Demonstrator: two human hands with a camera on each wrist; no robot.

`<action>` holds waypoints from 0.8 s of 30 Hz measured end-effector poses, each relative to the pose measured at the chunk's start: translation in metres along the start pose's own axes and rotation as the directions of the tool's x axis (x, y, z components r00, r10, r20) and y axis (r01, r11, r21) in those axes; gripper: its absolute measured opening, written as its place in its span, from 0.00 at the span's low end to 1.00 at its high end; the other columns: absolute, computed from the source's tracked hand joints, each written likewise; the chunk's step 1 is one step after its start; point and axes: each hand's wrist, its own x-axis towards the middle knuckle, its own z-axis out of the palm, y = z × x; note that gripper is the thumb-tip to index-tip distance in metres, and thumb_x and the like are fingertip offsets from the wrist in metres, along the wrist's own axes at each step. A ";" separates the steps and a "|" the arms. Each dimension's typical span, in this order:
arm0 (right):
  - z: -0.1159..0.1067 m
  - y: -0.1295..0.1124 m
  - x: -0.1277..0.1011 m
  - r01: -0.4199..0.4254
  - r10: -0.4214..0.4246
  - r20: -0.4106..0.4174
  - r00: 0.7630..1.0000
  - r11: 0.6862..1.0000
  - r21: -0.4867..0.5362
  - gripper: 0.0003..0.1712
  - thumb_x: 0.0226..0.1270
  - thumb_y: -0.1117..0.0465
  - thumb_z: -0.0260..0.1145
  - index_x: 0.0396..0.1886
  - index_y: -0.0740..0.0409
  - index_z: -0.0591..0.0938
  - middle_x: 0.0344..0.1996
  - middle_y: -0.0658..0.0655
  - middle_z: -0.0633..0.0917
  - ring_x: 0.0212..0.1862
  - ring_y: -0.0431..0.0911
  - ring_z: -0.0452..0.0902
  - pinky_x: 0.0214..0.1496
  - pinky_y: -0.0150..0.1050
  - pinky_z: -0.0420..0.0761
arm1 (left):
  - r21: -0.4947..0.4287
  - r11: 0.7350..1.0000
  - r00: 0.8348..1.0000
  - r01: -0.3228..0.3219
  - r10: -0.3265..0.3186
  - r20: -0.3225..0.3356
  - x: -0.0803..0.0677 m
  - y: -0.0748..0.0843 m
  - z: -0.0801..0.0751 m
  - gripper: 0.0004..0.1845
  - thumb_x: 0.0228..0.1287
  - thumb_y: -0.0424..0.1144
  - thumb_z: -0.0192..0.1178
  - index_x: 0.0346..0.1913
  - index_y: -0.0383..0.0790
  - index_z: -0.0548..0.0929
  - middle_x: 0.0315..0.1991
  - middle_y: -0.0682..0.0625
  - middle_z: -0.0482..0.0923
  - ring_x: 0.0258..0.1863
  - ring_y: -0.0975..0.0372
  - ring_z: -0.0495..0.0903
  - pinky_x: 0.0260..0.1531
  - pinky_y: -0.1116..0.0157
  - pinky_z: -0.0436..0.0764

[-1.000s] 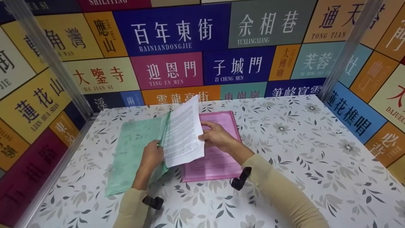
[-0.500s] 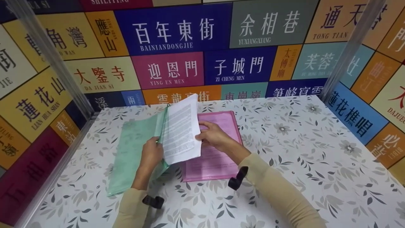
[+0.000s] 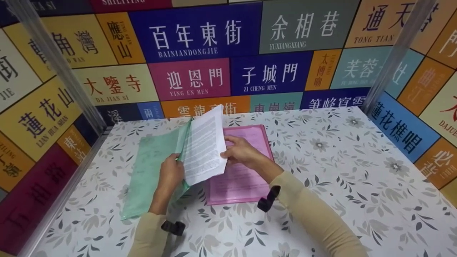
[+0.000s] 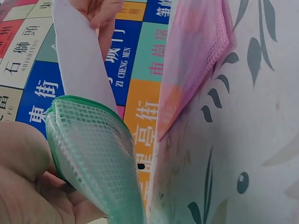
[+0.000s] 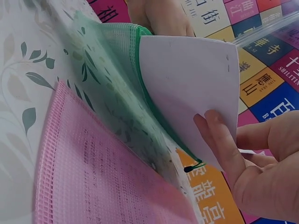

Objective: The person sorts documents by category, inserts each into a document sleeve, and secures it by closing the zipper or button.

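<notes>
Head view: fingers (image 3: 232, 151) pinching paper (image 3: 205, 146)

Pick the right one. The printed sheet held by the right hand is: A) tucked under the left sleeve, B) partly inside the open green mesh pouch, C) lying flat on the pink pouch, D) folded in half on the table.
B: the printed sheet stands partly inside the open mouth of the green mesh pouch, which the left hand holds open while the right hand pinches the sheet's edge.
</notes>
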 end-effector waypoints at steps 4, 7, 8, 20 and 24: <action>0.001 0.000 0.001 0.013 -0.013 0.002 1.000 1.000 -0.004 0.38 0.64 0.75 0.61 0.74 0.54 0.67 0.52 0.66 0.87 0.45 0.52 0.88 0.45 0.44 0.86 | 0.006 1.000 1.000 -0.023 0.023 -0.017 -0.003 0.003 -0.001 0.23 0.73 0.28 0.41 0.67 0.23 0.70 0.63 0.29 0.75 0.62 0.42 0.77 0.61 0.47 0.76; 0.004 0.001 0.003 0.021 -0.021 0.009 1.000 1.000 0.001 0.37 0.64 0.76 0.60 0.74 0.54 0.68 0.52 0.66 0.87 0.46 0.52 0.88 0.46 0.45 0.86 | 0.012 0.998 0.998 -0.060 0.060 -0.034 -0.006 0.004 -0.001 0.23 0.72 0.27 0.41 0.66 0.23 0.71 0.61 0.29 0.77 0.59 0.42 0.79 0.58 0.47 0.77; 0.005 0.002 0.004 0.021 -0.021 0.013 1.000 1.000 0.006 0.37 0.64 0.76 0.60 0.74 0.54 0.68 0.53 0.66 0.87 0.46 0.52 0.88 0.46 0.45 0.86 | 0.015 0.998 0.997 -0.068 0.068 -0.038 -0.007 0.005 -0.002 0.23 0.72 0.27 0.42 0.66 0.23 0.71 0.60 0.28 0.77 0.58 0.42 0.80 0.57 0.47 0.78; 0.021 0.002 0.006 0.014 -0.014 0.018 1.000 1.000 0.009 0.38 0.64 0.76 0.60 0.74 0.56 0.67 0.52 0.68 0.86 0.44 0.52 0.88 0.45 0.44 0.87 | -0.018 0.998 0.998 -0.067 0.067 -0.021 -0.012 0.012 0.000 0.23 0.73 0.29 0.41 0.67 0.24 0.71 0.64 0.31 0.76 0.61 0.44 0.78 0.60 0.47 0.77; 0.025 0.003 0.008 0.021 -0.021 0.024 0.999 1.000 -0.005 0.39 0.63 0.76 0.61 0.75 0.57 0.67 0.51 0.70 0.86 0.41 0.49 0.88 0.43 0.42 0.87 | -0.035 0.995 0.996 -0.091 0.090 -0.014 -0.014 0.017 0.002 0.23 0.72 0.29 0.42 0.66 0.25 0.72 0.63 0.32 0.76 0.61 0.45 0.79 0.59 0.48 0.77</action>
